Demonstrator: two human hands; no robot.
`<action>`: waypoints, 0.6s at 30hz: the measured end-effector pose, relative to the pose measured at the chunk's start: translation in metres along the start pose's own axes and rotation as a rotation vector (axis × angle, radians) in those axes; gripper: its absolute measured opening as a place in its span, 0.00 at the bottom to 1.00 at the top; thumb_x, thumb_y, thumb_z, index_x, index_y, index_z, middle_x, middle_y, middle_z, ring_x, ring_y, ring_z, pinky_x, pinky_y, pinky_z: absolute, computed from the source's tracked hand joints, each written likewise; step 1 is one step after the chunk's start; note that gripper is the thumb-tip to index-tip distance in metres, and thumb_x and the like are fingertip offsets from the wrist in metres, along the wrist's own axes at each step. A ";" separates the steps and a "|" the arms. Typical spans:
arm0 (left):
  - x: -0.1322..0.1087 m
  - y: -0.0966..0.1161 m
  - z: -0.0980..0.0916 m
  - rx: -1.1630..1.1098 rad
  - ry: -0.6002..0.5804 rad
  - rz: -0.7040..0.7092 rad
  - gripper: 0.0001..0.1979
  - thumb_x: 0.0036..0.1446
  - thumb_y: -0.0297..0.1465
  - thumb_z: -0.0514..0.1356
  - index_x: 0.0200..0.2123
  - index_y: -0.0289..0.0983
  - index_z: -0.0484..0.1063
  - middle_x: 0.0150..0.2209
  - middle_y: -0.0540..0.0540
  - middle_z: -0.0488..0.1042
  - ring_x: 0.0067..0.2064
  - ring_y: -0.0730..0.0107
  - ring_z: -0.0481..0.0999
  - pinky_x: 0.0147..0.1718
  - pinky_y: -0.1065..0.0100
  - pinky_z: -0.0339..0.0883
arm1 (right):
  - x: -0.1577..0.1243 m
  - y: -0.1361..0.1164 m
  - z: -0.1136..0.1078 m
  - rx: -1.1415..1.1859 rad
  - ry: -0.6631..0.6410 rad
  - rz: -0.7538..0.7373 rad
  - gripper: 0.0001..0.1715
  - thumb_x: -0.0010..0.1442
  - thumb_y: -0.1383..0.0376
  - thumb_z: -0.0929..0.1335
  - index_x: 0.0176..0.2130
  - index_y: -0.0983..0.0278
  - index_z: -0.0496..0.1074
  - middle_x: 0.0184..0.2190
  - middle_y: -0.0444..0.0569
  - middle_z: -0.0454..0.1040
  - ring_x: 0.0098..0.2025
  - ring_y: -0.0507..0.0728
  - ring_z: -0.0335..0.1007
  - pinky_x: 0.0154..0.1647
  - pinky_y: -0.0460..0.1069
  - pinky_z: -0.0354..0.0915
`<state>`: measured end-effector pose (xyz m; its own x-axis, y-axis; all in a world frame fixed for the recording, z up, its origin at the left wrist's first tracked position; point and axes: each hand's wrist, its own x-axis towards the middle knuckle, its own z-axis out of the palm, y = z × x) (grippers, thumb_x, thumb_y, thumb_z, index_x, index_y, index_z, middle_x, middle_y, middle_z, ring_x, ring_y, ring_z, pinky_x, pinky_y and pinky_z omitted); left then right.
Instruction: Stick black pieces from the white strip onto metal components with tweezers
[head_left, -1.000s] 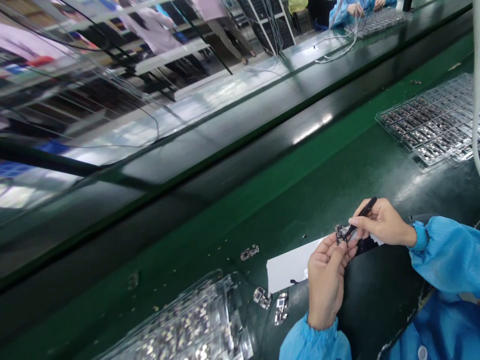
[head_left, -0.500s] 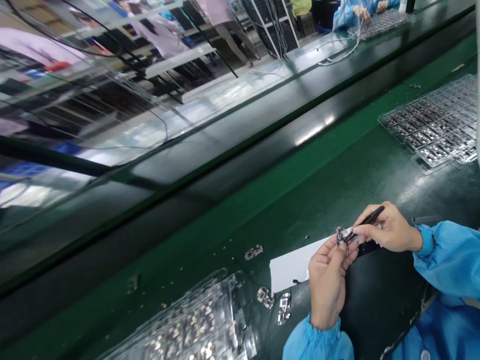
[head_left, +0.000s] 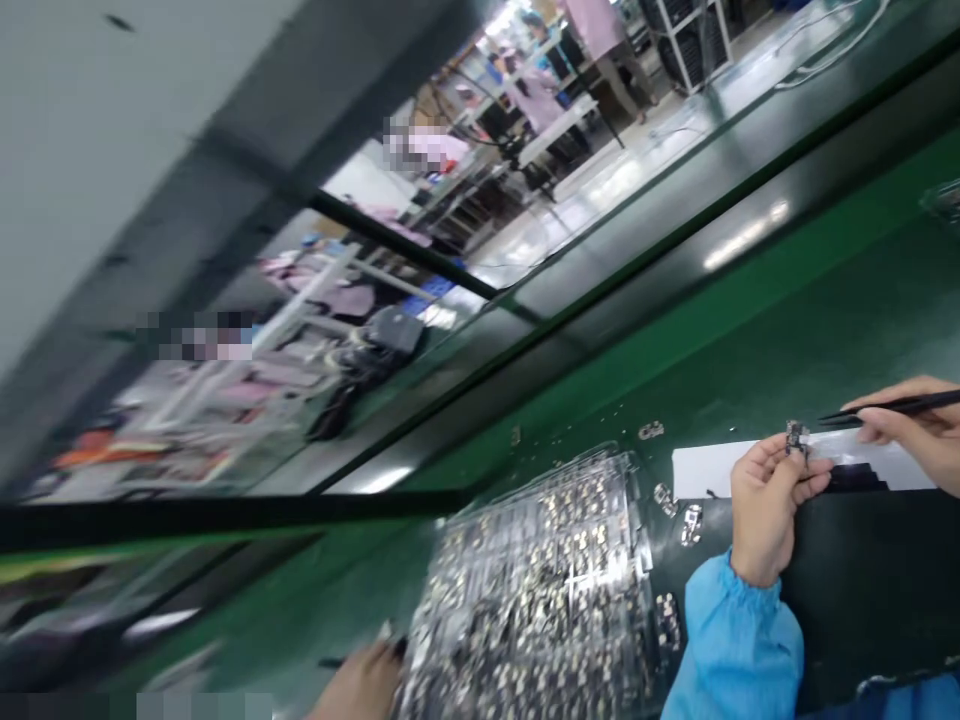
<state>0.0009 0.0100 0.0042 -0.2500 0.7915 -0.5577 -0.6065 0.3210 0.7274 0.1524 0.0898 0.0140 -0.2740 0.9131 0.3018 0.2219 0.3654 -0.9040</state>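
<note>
My left hand (head_left: 769, 505), in a blue sleeve, pinches a small circuit board (head_left: 796, 437) upright between thumb and fingers. To its right, my right hand (head_left: 919, 430) is closed around black tweezers (head_left: 911, 405). The tweezer tips point at the board but stay a little apart from it. Beneath both hands lies a white strip (head_left: 705, 468) on the green bench, with a black piece (head_left: 859, 478) on it near my left fingers. Loose circuit boards lie just left of the strip, among them one board (head_left: 691, 524) close to my left sleeve.
A clear plastic tray (head_left: 442, 525) full of small boards stands left of my left arm. Another person's hand (head_left: 364, 682) is at its lower left corner. A dark raised ledge (head_left: 600, 310) runs along the bench's back. Part of another tray (head_left: 945, 200) shows at the right edge.
The view has swung left, so my hands appear farther right. The tweezers have drawn back from the board to the right. My left hand still grips the board. Another person's hand has come into view.
</note>
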 end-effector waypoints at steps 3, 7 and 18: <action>0.001 0.019 -0.004 0.025 0.051 0.079 0.17 0.41 0.32 0.69 0.35 0.33 0.69 0.27 0.48 0.74 0.32 0.64 0.78 0.33 0.67 0.70 | -0.001 0.002 0.001 -0.040 0.005 -0.045 0.08 0.56 0.60 0.68 0.33 0.61 0.75 0.22 0.46 0.75 0.23 0.56 0.73 0.23 0.48 0.70; 0.019 0.058 -0.014 0.132 0.081 0.233 0.17 0.41 0.30 0.69 0.36 0.33 0.70 0.29 0.47 0.75 0.33 0.64 0.78 0.33 0.67 0.71 | 0.000 0.002 0.004 0.018 -0.043 -0.071 0.08 0.57 0.62 0.67 0.34 0.62 0.75 0.22 0.46 0.76 0.23 0.55 0.73 0.22 0.47 0.70; 0.111 0.176 -0.059 0.470 0.311 0.418 0.08 0.54 0.29 0.60 0.38 0.30 0.70 0.33 0.46 0.72 0.29 0.74 0.72 0.30 0.68 0.69 | -0.002 0.015 0.006 0.007 0.001 -0.123 0.13 0.57 0.56 0.66 0.30 0.60 0.75 0.24 0.47 0.77 0.22 0.57 0.73 0.18 0.48 0.67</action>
<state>-0.1781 0.1240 0.0468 -0.6385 0.7343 -0.2307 -0.0394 0.2681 0.9626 0.1508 0.0926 -0.0023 -0.2976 0.8616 0.4113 0.1805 0.4738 -0.8620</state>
